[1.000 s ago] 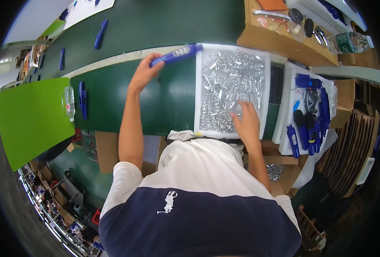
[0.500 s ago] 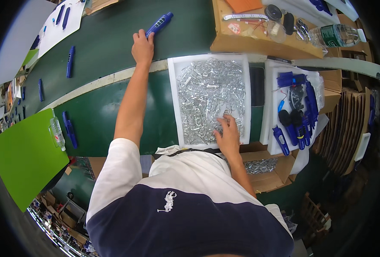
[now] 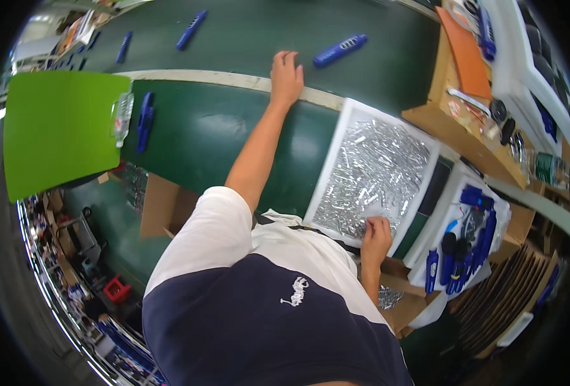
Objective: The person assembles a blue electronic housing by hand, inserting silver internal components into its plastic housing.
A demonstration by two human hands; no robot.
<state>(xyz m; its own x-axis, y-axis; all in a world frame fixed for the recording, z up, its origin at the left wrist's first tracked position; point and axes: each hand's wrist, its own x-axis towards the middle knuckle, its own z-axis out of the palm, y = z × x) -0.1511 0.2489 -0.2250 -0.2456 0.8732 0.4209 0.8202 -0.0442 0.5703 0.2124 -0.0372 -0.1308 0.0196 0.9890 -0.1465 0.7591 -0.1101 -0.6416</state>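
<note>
At the green conveyor bench: a worker leans over the belt.
Left hand (image 3: 286, 76): stretched out, fingers spread flat, empty, just short of the blue handle (image 3: 340, 50).
Right hand (image 3: 376, 233): fingertips bunched in the white tray (image 3: 336, 168), seemingly pinching small silver metal parts (image 3: 378, 168); grip partly hidden.
Nearby: green board (image 3: 56, 125).

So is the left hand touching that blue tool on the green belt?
Apart. The head view shows the left hand resting near the pale strip, with bare green belt between its fingertips and the blue tool.
</note>
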